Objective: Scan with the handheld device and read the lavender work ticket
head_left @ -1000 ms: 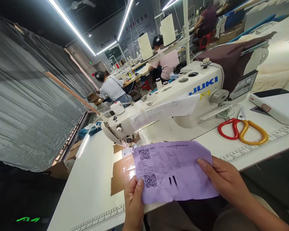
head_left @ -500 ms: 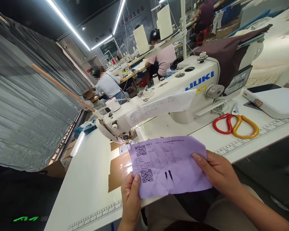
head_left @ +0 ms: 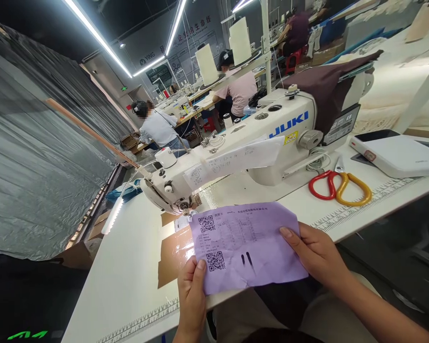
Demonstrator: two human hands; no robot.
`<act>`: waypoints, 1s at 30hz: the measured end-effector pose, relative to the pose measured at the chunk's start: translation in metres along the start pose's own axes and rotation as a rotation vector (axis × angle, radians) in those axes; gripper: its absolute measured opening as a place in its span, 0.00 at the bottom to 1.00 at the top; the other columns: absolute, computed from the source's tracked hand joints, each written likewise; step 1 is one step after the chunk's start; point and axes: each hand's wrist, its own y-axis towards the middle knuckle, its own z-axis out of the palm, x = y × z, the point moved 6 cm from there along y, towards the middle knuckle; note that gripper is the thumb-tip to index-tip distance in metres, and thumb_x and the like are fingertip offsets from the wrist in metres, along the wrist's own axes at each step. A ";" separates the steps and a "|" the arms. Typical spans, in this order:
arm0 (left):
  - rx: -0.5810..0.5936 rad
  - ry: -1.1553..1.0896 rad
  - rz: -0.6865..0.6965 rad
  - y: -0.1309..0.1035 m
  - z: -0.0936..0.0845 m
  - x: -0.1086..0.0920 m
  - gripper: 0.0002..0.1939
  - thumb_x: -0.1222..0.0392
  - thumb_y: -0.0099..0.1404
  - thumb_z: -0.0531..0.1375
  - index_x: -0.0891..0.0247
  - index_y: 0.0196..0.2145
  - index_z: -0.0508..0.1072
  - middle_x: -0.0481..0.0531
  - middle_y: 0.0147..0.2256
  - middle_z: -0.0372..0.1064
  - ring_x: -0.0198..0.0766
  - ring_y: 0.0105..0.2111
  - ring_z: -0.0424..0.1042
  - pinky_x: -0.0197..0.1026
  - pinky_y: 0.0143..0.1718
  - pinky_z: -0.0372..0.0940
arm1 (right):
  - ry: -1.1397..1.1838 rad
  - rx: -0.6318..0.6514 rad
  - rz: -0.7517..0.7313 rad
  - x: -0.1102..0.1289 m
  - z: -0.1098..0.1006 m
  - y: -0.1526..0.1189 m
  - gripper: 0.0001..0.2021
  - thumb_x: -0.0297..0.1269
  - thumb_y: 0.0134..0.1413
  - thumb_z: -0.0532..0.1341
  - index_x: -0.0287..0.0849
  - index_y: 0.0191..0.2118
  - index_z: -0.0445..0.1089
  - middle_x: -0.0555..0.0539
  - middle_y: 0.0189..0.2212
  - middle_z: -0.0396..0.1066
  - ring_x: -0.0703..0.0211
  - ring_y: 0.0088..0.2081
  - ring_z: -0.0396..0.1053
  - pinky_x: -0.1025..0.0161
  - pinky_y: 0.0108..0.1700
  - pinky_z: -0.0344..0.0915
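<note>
A purple printed sheet of paper is stretched between my two hands above the table's front edge. It bears two QR codes on its left side, rows of small print and two dark strokes low in the middle. My left hand pinches its lower left edge, thumb on top. At the right edge my right hand grips it, thumb on the front and fingers behind. Just beyond the paper stands a white JUKI sewing machine, its needle area close to the paper's upper left corner. A handwritten paper strip hangs on the machine's arm.
Scissors with red and yellow handles lie on the white table, right of the machine. Behind them rests a white box-shaped device. Thread cones stand on a rack. Co-workers sit at machines farther back.
The view has shifted slightly, so the machine, scissors and white device appear a little farther left. Both hands keep their hold on the purple paper.
</note>
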 end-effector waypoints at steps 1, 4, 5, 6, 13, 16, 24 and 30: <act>-0.002 0.002 0.003 0.000 0.000 -0.001 0.18 0.46 0.58 0.65 0.67 0.32 0.76 0.55 0.34 0.74 0.38 0.30 0.71 0.36 0.32 0.68 | 0.009 0.005 0.003 0.000 0.001 0.000 0.22 0.52 0.59 0.53 0.36 0.25 0.63 0.49 0.22 0.61 0.69 0.26 0.58 0.72 0.28 0.59; -0.024 -0.018 -0.015 -0.001 0.002 0.001 0.17 0.47 0.57 0.65 0.67 0.30 0.75 0.53 0.34 0.73 0.34 0.28 0.69 0.33 0.29 0.66 | 0.033 0.033 0.016 0.001 0.003 0.002 0.22 0.52 0.59 0.53 0.36 0.27 0.64 0.49 0.24 0.63 0.68 0.27 0.60 0.71 0.29 0.60; -0.041 -0.034 -0.025 -0.001 0.002 0.002 0.17 0.48 0.57 0.66 0.67 0.30 0.75 0.53 0.33 0.73 0.33 0.27 0.68 0.31 0.28 0.65 | 0.043 0.048 0.018 0.001 0.003 0.002 0.21 0.52 0.59 0.52 0.36 0.27 0.64 0.49 0.25 0.64 0.67 0.28 0.61 0.71 0.30 0.61; -0.061 -0.049 -0.031 -0.002 0.002 0.002 0.16 0.48 0.57 0.66 0.66 0.31 0.75 0.52 0.31 0.73 0.32 0.25 0.68 0.31 0.26 0.64 | 0.052 0.061 0.018 0.002 0.004 0.002 0.21 0.51 0.59 0.52 0.37 0.27 0.64 0.49 0.25 0.65 0.67 0.29 0.62 0.71 0.31 0.62; -0.104 -0.141 -0.036 -0.003 0.010 0.000 0.16 0.50 0.51 0.70 0.66 0.30 0.76 0.51 0.28 0.74 0.34 0.23 0.69 0.31 0.22 0.63 | 0.080 0.071 0.008 0.002 0.004 0.002 0.21 0.52 0.60 0.51 0.37 0.29 0.66 0.48 0.26 0.66 0.66 0.30 0.63 0.71 0.33 0.63; -0.103 -0.177 -0.051 -0.003 0.014 -0.002 0.17 0.49 0.49 0.70 0.66 0.28 0.75 0.52 0.27 0.74 0.35 0.23 0.70 0.32 0.22 0.64 | 0.103 0.066 -0.008 0.000 0.005 0.002 0.23 0.53 0.60 0.51 0.37 0.28 0.64 0.48 0.26 0.65 0.66 0.29 0.62 0.72 0.32 0.62; -0.105 -0.199 -0.049 -0.003 0.015 -0.003 0.18 0.48 0.47 0.71 0.65 0.24 0.73 0.51 0.25 0.73 0.36 0.23 0.71 0.33 0.25 0.67 | 0.085 -0.001 -0.048 -0.004 0.005 0.005 0.24 0.53 0.61 0.49 0.36 0.24 0.58 0.49 0.23 0.57 0.70 0.26 0.55 0.73 0.29 0.57; -0.119 -0.202 -0.060 -0.005 0.014 -0.001 0.19 0.48 0.46 0.71 0.66 0.26 0.74 0.51 0.24 0.73 0.39 0.26 0.73 0.35 0.27 0.68 | 0.058 0.018 -0.046 -0.005 0.005 0.006 0.24 0.54 0.61 0.48 0.36 0.25 0.59 0.49 0.23 0.58 0.69 0.27 0.56 0.72 0.30 0.57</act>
